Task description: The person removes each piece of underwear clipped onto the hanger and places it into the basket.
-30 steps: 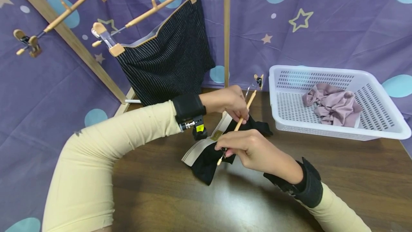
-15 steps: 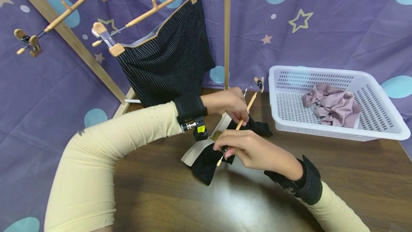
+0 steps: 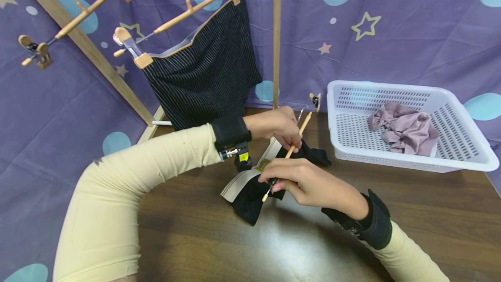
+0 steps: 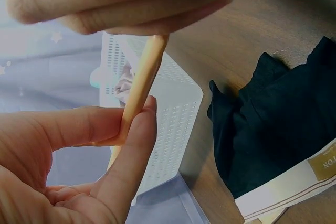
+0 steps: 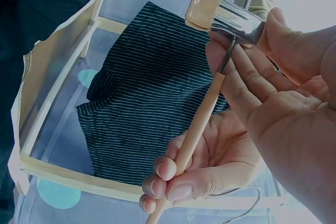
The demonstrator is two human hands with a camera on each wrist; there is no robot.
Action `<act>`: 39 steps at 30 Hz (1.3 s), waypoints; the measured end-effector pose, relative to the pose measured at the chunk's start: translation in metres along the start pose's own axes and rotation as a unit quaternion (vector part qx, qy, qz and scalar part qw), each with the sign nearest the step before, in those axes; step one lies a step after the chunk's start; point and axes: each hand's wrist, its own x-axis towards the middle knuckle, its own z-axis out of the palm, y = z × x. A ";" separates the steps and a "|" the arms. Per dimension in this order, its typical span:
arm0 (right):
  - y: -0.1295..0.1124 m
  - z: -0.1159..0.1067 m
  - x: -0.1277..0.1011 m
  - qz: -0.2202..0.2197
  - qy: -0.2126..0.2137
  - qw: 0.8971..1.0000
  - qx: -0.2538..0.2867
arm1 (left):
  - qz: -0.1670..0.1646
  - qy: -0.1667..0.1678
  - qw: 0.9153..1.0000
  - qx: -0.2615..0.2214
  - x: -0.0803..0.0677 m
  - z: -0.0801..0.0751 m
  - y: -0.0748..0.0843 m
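Note:
My left hand (image 3: 287, 130) pinches the wooden bar of a clip hanger (image 3: 306, 124) between thumb and fingers. At the bar's near end, my right hand (image 3: 307, 181) grips a wood-tipped clip (image 5: 228, 17), its thumb on one side and fingers on the other. The hanger's far clip (image 3: 315, 102) holds no cloth. Below the hanger, black underpants (image 4: 268, 124) with a cream waistband (image 3: 235, 186) lie on the table. The waistband carries a gold label (image 4: 325, 163). In the head view, my hands and the hanger cover part of this garment.
A white perforated basket (image 3: 391, 159) with a crumpled mauve cloth (image 3: 411, 129) stands on the table (image 3: 219, 247) at right. At back left, dark striped shorts (image 3: 203, 64) hang from another hanger, beside a bare hanger (image 3: 74, 21) and a wooden frame (image 3: 276, 42).
Very little differs. My right hand and the hanger's near end have shifted slightly to the left; my left hand keeps its pinch on the bar.

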 end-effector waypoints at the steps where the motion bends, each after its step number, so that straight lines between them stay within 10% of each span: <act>1: 0.000 0.000 0.000 0.000 0.000 1.000 -0.002 | 0.001 0.000 1.000 0.000 0.000 0.000 0.000; 39: -0.009 -0.057 -0.012 0.016 0.141 0.988 -0.054 | 0.035 0.036 0.999 0.005 -0.018 -0.023 -0.013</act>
